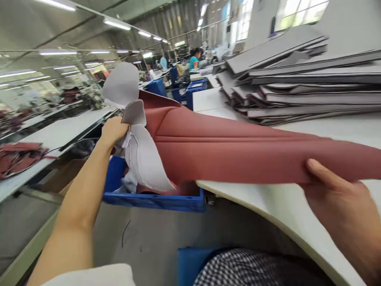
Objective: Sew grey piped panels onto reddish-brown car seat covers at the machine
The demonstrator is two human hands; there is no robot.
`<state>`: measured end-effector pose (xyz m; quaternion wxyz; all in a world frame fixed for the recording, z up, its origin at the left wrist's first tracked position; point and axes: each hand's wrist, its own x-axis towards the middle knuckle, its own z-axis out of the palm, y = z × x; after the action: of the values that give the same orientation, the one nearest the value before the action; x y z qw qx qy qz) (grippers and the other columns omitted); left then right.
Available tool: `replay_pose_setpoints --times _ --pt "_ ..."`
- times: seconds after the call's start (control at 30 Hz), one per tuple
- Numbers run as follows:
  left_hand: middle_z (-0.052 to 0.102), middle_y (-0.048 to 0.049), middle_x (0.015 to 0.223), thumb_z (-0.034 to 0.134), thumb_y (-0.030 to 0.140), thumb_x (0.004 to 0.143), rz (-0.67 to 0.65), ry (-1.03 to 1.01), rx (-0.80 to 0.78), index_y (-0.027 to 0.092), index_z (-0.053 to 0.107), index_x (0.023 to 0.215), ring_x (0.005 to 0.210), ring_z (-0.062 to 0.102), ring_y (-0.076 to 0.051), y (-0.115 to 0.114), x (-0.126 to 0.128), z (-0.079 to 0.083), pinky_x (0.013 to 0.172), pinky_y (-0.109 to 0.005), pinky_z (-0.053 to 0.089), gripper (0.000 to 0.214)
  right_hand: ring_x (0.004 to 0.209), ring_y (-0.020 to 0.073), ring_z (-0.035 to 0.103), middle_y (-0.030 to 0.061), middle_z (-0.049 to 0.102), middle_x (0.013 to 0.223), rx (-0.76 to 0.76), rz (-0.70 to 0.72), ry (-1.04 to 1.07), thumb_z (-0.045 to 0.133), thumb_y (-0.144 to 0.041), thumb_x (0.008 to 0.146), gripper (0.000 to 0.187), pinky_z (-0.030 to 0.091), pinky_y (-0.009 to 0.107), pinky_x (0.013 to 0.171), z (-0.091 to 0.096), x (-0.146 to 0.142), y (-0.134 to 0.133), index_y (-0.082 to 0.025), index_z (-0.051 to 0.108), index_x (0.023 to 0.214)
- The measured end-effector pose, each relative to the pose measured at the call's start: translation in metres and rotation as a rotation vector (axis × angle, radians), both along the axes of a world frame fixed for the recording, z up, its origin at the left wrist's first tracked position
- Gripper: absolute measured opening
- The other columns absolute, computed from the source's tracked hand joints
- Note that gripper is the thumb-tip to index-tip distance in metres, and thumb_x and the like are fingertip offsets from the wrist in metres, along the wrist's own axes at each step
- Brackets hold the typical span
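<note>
A long red ribbed upholstery piece (226, 149) with grey foam backing (145, 159) stretches between my hands above the white worktable (268, 202). My left hand (114, 129) is closed on its far end, where the grey backing folds outward, over a blue crate (154, 200). My right hand (336, 194) pinches the near edge of the red piece at lower right, thumb on top.
A tall stack of grey padded panels (297, 83) lies on the table at right. More red pieces (18, 157) rest on a long table at left. Blue bins (195, 85) and a person in a teal top (194, 59) are far back. Another blue bin (190, 264) sits by my lap.
</note>
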<state>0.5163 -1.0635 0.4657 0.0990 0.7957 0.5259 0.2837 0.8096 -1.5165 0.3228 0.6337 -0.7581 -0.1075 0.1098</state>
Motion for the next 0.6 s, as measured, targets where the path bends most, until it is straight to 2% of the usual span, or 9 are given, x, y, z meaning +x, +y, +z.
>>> replay_pose_setpoints --times 0.07,0.13,0.2,0.23,0.33,0.4,0.47,0.53,0.6 --pt "0.064 -0.0206 0.122 0.064 0.018 0.083 0.213 0.133 0.046 0.003 0.064 0.102 0.126 0.051 -0.037 0.037 -0.040 -0.006 0.110 -0.064 0.032 0.024 0.124 0.0281 0.059 0.0104 0.056 0.141 0.154 0.250 0.076 0.055 -0.045 0.088 0.045 0.056 0.044 0.090 0.006 -0.040 0.079 -0.023 0.058 0.126" --pt "0.058 -0.0180 0.131 0.060 0.023 0.091 0.339 0.242 0.057 0.007 0.059 0.117 0.128 0.051 -0.032 0.061 -0.072 -0.024 0.110 -0.060 0.037 0.031 0.105 0.0260 0.069 0.0119 0.066 0.125 0.178 0.466 0.162 0.053 -0.052 0.087 0.046 0.061 0.041 0.079 -0.002 -0.080 0.143 -0.019 0.061 0.117" --pt "0.052 -0.0170 0.139 0.058 0.026 0.094 0.400 0.331 0.057 0.010 0.052 0.129 0.131 0.048 -0.031 0.074 -0.089 -0.055 0.109 -0.055 0.039 0.039 0.089 0.0266 0.072 0.0158 0.073 0.106 0.124 0.620 0.230 0.055 -0.055 0.083 0.045 0.062 0.042 0.074 -0.021 -0.111 0.180 -0.015 0.065 0.100" --pt "0.047 -0.0174 0.143 0.058 0.027 0.095 0.410 0.372 0.056 0.011 0.048 0.134 0.134 0.044 -0.032 0.077 -0.092 -0.076 0.110 -0.055 0.039 0.044 0.087 0.0267 0.072 0.0160 0.074 0.102 0.091 0.670 0.243 0.057 -0.056 0.081 0.044 0.061 0.042 0.075 -0.032 -0.123 0.188 -0.015 0.066 0.097" --pt "0.037 -0.0197 0.151 0.056 0.034 0.095 0.308 0.498 0.016 0.013 0.039 0.143 0.138 0.038 -0.036 0.072 -0.069 -0.157 0.111 -0.058 0.034 0.056 0.092 0.0268 0.072 0.0119 0.075 0.102 0.003 0.789 0.219 0.066 -0.053 0.075 0.044 0.058 0.044 0.086 -0.058 -0.143 0.172 -0.018 0.070 0.101" --pt "0.040 -0.0217 0.150 0.059 0.040 0.092 0.068 0.593 -0.065 0.012 0.039 0.144 0.137 0.040 -0.037 0.057 -0.034 -0.219 0.110 -0.054 0.037 0.062 0.092 0.0262 0.071 0.0093 0.075 0.099 -0.094 0.892 0.159 0.066 -0.052 0.076 0.043 0.057 0.041 0.088 -0.067 -0.144 0.143 -0.020 0.073 0.103" --pt "0.039 -0.0144 0.155 0.068 0.049 0.084 -0.259 0.682 -0.153 0.023 0.040 0.147 0.142 0.037 -0.034 0.031 0.006 -0.278 0.112 -0.048 0.036 0.074 0.093 0.0254 0.072 0.0095 0.075 0.102 -0.246 0.947 0.071 0.059 -0.053 0.082 0.045 0.058 0.037 0.088 -0.073 -0.134 0.109 -0.020 0.073 0.108" --pt "0.031 -0.0103 0.161 0.079 0.059 0.068 -0.508 0.752 -0.217 0.031 0.031 0.153 0.146 0.029 -0.037 0.001 0.043 -0.328 0.114 -0.055 0.033 0.101 0.101 0.0253 0.071 0.0104 0.074 0.110 -0.387 0.902 0.007 0.053 -0.056 0.085 0.050 0.057 0.033 0.091 -0.081 -0.117 0.075 -0.019 0.072 0.113" --pt "0.027 -0.0122 0.162 0.087 0.053 0.062 -0.644 0.804 -0.244 0.029 0.028 0.154 0.147 0.024 -0.041 -0.028 0.069 -0.364 0.115 -0.064 0.028 0.112 0.106 0.0257 0.070 0.0092 0.074 0.113 -0.472 0.814 -0.030 0.054 -0.059 0.084 0.052 0.057 0.030 0.093 -0.090 -0.099 0.042 -0.021 0.073 0.115"
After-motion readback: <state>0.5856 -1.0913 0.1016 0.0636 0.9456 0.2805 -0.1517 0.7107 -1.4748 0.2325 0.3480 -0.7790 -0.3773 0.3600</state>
